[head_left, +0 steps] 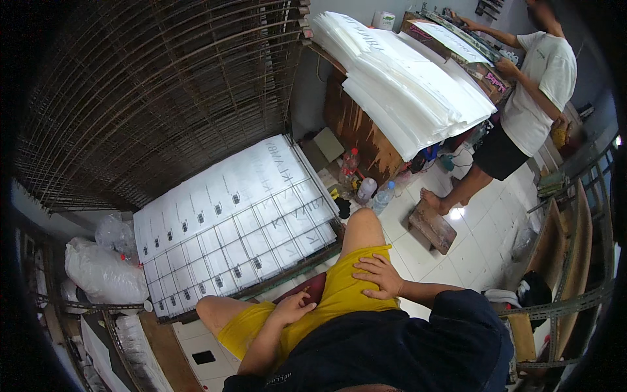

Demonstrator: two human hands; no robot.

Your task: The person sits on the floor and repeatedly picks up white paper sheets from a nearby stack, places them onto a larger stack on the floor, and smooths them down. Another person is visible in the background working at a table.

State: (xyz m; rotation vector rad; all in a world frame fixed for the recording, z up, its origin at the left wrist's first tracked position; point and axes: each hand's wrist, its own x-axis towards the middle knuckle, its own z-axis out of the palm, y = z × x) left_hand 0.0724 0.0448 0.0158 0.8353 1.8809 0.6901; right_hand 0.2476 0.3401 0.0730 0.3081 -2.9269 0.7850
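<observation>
My left hand (294,308) lies over my lap, at the left leg of my yellow shorts (251,328). Its fingers are loosely bent and a little apart, and nothing clear shows in them. With fingers spread, my right hand (380,276) rests flat on my right thigh and holds nothing. In front of my knees stands a metal wire drying rack (277,225). White printed sheets (196,193) lie in it, partly under a wire grid. More wire racks (163,85) are tilted up behind them.
A tall stack of white sheets (418,85) stands ahead. At right, a co-worker (539,98) handles a framed screen (460,32), one foot by a wooden stool (432,225). Bottles (384,196) stand on the tiled floor. A phone-like black object (204,357) and plastic bags (104,271) are at left.
</observation>
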